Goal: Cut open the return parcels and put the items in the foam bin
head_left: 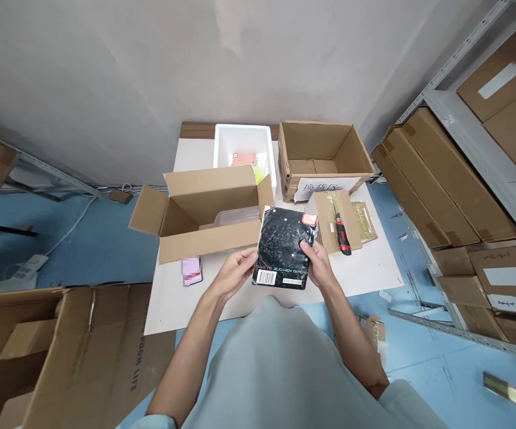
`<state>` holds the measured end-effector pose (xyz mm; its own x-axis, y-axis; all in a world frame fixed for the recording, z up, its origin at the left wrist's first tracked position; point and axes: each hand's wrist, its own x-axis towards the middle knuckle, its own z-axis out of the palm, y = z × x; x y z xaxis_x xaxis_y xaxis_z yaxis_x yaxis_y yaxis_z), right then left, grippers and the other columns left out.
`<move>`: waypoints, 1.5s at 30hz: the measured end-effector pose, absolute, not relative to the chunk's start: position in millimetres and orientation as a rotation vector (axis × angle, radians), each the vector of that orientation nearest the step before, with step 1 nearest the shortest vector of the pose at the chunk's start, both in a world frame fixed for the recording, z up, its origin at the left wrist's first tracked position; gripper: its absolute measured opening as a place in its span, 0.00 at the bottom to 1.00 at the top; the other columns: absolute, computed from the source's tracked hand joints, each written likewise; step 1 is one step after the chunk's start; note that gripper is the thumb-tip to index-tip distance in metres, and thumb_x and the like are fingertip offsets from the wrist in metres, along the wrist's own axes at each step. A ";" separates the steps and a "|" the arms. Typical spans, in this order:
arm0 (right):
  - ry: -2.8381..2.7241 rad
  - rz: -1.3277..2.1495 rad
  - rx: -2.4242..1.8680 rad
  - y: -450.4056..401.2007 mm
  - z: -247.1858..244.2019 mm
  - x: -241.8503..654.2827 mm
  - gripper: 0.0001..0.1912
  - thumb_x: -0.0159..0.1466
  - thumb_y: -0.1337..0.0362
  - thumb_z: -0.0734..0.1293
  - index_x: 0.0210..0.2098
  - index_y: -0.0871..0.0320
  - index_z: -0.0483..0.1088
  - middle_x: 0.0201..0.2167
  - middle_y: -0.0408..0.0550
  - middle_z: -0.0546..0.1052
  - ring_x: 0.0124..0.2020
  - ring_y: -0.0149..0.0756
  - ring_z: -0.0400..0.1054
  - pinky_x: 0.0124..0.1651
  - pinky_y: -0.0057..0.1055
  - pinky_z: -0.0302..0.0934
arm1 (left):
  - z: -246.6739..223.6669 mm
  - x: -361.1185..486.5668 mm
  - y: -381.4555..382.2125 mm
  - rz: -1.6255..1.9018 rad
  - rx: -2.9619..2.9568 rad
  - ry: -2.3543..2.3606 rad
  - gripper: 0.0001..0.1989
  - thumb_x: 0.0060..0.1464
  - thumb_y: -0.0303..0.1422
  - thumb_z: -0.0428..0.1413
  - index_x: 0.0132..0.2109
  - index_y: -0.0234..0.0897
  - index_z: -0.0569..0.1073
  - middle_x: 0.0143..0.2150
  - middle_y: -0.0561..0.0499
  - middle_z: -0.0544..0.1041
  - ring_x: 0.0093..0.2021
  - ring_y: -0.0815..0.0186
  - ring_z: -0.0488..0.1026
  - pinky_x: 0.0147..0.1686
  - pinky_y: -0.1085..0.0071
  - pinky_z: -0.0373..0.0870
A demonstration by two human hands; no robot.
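Observation:
Between my two hands is a flat black package (283, 247) printed with white stars, with a barcode label at its lower left and a red-and-white sticker at its upper right. My left hand (239, 271) pinches its left edge. On the other side, my right hand (318, 263) grips the right edge, thumb on top. Just beyond the package stands an open cardboard box (208, 241) with a clear plastic container (238, 216) inside. A red and black utility knife (342, 234) lies on a smaller taped carton (327, 229) to the right.
A white foam bin (244, 140) and a large open carton (325, 132) with a handwritten sign stand at the table's back. A phone (192, 271) lies at left on the white table (168, 313). Shelves with cartons (459, 179) rise at right; a big carton (101, 351) stands lower left.

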<state>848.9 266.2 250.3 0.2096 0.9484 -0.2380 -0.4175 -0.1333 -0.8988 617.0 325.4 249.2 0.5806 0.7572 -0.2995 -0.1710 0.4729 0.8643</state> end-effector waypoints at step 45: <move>-1.366 0.978 -1.247 280.9 289.3 831.5 0.27 0.74 0.41 0.69 0.62 0.50 0.80 0.62 0.51 0.82 0.67 0.49 0.75 0.72 0.47 0.67 | 274.9 576.9 331.9 1.122 1.371 1.071 0.20 0.51 0.46 0.74 0.46 0.41 0.84 0.46 0.45 0.87 0.46 0.57 0.84 0.53 0.59 0.82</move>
